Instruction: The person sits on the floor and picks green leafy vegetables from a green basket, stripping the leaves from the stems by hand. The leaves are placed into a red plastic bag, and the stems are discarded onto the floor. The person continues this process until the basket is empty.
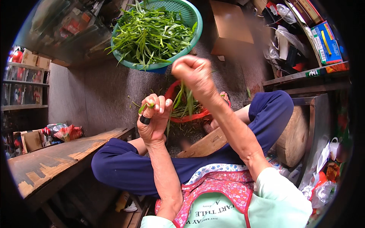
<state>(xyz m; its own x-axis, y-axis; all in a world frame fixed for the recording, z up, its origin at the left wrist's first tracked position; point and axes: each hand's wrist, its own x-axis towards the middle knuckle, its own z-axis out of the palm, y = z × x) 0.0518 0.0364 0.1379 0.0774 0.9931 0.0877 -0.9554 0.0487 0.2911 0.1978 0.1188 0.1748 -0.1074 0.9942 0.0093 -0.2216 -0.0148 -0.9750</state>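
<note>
My left hand (154,119) is closed in a pinch on a short green stem (143,108), and a black band (145,120) circles its thumb. Higher and to the right, my right hand (193,75) is curled into a fist, slightly blurred. Long green leaves (181,97) hang below that fist and appear to be gripped in it. Under both hands, an open red plastic bag (186,119) on the floor has leafy greens and stems in it. Beyond them stands a green perforated basket (186,12) heaped with narrow-leaved greens (152,36).
A cardboard box (232,24) sits right of the basket. Cluttered shelves (304,79) line the right side. At left is a worn wooden bench (64,155). A wooden plank (207,142) lies between my legs, and plant scraps litter the floor.
</note>
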